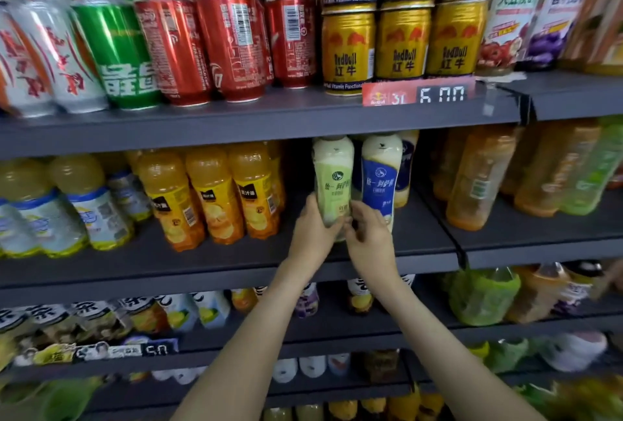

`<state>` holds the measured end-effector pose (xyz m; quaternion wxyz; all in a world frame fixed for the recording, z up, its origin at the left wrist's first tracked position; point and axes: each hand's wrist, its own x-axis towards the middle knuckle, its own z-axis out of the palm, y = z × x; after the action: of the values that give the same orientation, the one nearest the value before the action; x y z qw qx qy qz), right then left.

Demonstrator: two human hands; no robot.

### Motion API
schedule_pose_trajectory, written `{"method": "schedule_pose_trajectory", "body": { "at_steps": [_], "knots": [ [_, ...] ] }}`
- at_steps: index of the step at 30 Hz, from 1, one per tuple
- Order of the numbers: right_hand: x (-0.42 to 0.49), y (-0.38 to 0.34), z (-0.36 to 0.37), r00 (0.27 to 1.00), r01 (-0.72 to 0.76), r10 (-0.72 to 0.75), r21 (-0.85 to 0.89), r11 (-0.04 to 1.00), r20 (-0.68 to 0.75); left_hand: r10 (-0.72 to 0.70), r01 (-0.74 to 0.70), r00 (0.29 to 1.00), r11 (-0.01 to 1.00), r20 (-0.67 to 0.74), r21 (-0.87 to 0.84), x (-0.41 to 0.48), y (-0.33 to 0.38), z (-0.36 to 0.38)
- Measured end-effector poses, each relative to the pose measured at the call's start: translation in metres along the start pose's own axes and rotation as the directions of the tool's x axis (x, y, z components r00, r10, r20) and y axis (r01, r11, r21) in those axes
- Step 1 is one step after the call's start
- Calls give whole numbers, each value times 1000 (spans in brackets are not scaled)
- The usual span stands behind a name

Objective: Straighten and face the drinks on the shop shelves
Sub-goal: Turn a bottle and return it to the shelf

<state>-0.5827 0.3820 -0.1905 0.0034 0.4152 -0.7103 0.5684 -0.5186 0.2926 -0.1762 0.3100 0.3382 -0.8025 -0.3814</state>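
At the centre of the frame both hands meet on the green-labelled bottle [333, 181], which sits on the middle shelf [236, 269] with its label turned toward the camera. The left hand [312, 230] wraps the bottle's lower left side, its grip closed around it. The right hand [367, 240] curls its fingers [352, 221] round the lower right side, pushed into the narrow gap next to the blue-labelled bottle [381, 181]. The hands hide the bottle's base, so whether it rests on the shelf cannot be told.

The blue-labelled bottle stands just right of it, almost touching, with another of the same kind partly hidden behind. Left of centre, a dark gap separates the green-labelled bottle from a row of orange juice bottles [215, 198], and further left stand pale yellow bottles with blue and white labels [91, 208]. To the right, past a shelf divider, are amber tea bottles [478, 177], blurred.

On the shelf above, from upper left to upper right, stand white and red cans [40, 56], a green can [118, 53], red cola cans [232, 43], gold Red Bull cans [349, 49] stacked two high, and juice cartons [509, 22]. A red price tag [418, 95] is fixed on the shelf edge below the gold cans. The lower shelves hold blurred bottles.
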Motion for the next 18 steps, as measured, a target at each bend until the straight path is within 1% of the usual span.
{"method": "schedule_pose_trajectory", "body": {
  "at_steps": [3,5,7,8,9,11,13,15,18],
  "knots": [
    [-6,3,-5,999,38,-38,-43,998,-10,16,-15,1000,999,-26,39,-15,-3,6],
    [-13,9,-10,997,66,-68,-84,994,-25,22,-7,990,994,-136,111,-34,-2,12],
    [-21,13,-19,995,91,-94,-102,991,-23,95,-44,965,978,-245,203,-53,4,23],
    [-25,16,-25,995,103,-104,-96,990,-10,155,-88,958,960,-243,266,-63,7,32],
    [-28,19,-33,994,112,-112,-91,990,8,213,-140,958,933,-194,331,-72,11,43],
    [-34,31,-56,994,106,-102,-99,989,46,276,-239,961,877,-29,416,-88,21,67],
    [-41,50,-86,995,76,-67,-123,989,74,259,-268,963,860,81,435,-99,37,94],
    [-50,71,-123,996,30,-17,-154,988,89,246,-281,960,844,136,457,-107,56,125],
    [-65,112,-194,995,-28,47,-200,979,93,181,-288,949,828,257,480,-118,90,186]
  ]
}}
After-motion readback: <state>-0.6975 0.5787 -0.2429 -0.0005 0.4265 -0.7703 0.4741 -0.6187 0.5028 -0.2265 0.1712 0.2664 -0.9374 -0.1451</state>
